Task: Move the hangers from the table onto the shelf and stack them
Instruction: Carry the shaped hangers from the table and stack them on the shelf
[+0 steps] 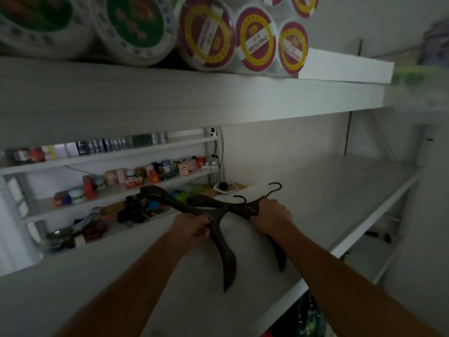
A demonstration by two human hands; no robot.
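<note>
Single head-worn wide-angle view, facing forward and a little down into a white shelf unit at close range.

The camera sits above and behind the person's forearms, which enter from the near bottom edge. The left hand (192, 228), the right hand (273, 214) and the dark hangers (228, 263) they grip fall near mid-frame over the white shelf (340, 190), which runs off to the far right. The upper shelf board (170, 98) crosses close overhead. Stocked shelves (136, 188) show at far left.
</note>
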